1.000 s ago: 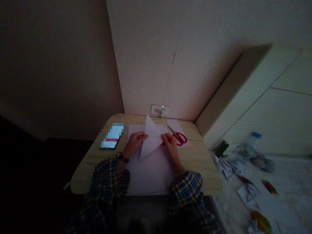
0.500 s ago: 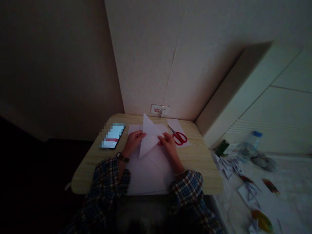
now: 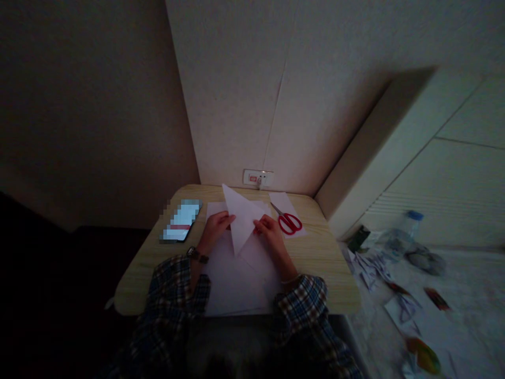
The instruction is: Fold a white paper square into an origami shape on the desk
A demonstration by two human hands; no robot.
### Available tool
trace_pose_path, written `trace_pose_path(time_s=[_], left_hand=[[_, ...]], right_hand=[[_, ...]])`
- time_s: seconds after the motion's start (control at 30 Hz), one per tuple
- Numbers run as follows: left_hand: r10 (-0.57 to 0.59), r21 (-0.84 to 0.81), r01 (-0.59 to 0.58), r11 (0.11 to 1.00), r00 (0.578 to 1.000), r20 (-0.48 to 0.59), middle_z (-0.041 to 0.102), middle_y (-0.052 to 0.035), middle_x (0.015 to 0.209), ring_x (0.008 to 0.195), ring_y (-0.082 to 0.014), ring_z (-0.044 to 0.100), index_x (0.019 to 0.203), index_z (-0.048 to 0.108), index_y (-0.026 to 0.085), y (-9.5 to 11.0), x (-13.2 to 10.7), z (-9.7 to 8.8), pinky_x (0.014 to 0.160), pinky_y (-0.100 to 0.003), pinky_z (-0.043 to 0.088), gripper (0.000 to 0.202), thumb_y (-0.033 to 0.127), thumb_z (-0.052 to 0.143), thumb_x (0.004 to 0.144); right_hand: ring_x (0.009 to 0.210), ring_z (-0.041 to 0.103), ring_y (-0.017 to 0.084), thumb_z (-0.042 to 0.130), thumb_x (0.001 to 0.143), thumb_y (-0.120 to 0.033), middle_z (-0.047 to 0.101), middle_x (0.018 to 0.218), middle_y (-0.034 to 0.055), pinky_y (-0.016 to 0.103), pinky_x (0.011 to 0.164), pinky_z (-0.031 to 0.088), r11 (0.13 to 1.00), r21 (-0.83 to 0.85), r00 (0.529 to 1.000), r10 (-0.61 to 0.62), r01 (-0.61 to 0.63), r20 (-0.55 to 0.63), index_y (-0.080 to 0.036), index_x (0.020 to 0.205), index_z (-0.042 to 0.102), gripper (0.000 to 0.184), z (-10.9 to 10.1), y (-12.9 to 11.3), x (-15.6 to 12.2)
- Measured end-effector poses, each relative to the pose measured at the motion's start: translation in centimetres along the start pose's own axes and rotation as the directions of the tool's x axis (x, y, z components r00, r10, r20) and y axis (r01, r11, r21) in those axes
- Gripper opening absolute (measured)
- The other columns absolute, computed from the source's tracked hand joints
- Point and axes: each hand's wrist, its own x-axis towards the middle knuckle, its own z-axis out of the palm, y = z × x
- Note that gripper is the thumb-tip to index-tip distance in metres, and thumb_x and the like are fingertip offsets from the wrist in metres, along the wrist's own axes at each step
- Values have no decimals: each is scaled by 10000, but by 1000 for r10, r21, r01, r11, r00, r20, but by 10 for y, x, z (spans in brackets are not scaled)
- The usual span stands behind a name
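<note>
A triangular piece of folded white paper (image 3: 241, 218) is held up between my two hands, over larger white sheets (image 3: 236, 289) lying on the small table. My left hand (image 3: 216, 229) pinches its left edge, and my right hand (image 3: 270, 231) pinches the corner on the right. One point of the triangle faces up and away, another hangs down toward the sheets. Just right of my right hand, red-handled scissors (image 3: 290, 223) rest on a white paper strip (image 3: 281, 199).
A phone (image 3: 182, 220) with a lit screen lies at the table's (image 3: 145, 279) left. Behind the table is a wall socket (image 3: 258, 178). On a lower surface to the right are paper scraps (image 3: 369, 271), a plastic bottle (image 3: 410, 227) and a yellow-orange object (image 3: 424, 357).
The folded paper has turned between my hands: its top point has swung left and its lower point right. Both hands keep their pinch in nearly the same place.
</note>
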Motion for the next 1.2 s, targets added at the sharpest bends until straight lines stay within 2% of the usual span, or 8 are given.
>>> trace_pose_path(time_s=[0.17,0.33,0.47,0.7,0.8,0.97,1.13,1.2], left_hand=[[-47,-10,48,999,995,89,691,-63,778,699,-192,632,782,638,111,1,-2,4,667,-313,510,364,441,663,630],[-27,-3,27,1000,999,30,700,-64,795,725,-204,639,788,649,119,-1,0,4,665,-318,521,362,442,666,626],[-35,23,34,999,999,29,696,-59,764,687,-197,635,775,648,118,-4,1,3,637,-313,521,360,446,665,628],[-39,16,38,999,998,48,696,-55,778,708,-195,636,819,650,126,-7,2,3,649,-311,528,378,458,660,637],[-33,32,32,999,999,25,684,-42,726,663,-181,629,765,641,129,-3,1,4,619,-294,521,346,449,660,634],[-30,30,29,999,1000,9,665,-25,676,620,-166,613,713,620,141,2,-1,6,593,-278,503,328,452,669,622],[-12,35,13,999,999,-32,651,-23,645,608,-165,604,693,592,139,3,-1,5,598,-282,487,388,509,668,602],[-13,49,16,999,999,-47,640,-19,619,598,-166,602,670,579,144,4,-1,5,590,-280,479,392,520,665,599]], right_hand=[[485,429,107,558,734,-377,441,509,-59,225,485,324,999,1,995,-44,45,-90,-206,618,455,231,-2,4,1],[486,419,105,558,730,-367,453,522,-52,223,467,315,997,-77,1000,-10,9,-17,-201,600,466,229,2,-3,-4],[479,417,107,503,778,-401,434,482,-42,229,479,324,984,-170,998,-49,42,-41,-201,522,432,333,1,-6,-5],[515,427,116,529,743,-430,457,521,-37,220,467,336,994,-109,999,-29,30,16,-193,634,524,261,5,-5,-4],[517,425,112,532,736,-427,478,545,-32,216,461,333,996,-93,1000,-9,11,21,-181,674,547,254,6,-5,-5],[508,421,101,539,736,-408,478,560,-30,213,462,329,994,-106,999,-27,23,-35,-174,630,533,257,5,-5,-7],[490,412,104,558,716,-415,471,532,-35,215,447,309,994,-106,999,2,2,33,-179,663,550,242,6,-3,-6],[482,399,101,566,712,-416,445,513,-42,213,441,299,992,-124,1000,-3,5,20,-184,618,517,255,6,-3,-6]])
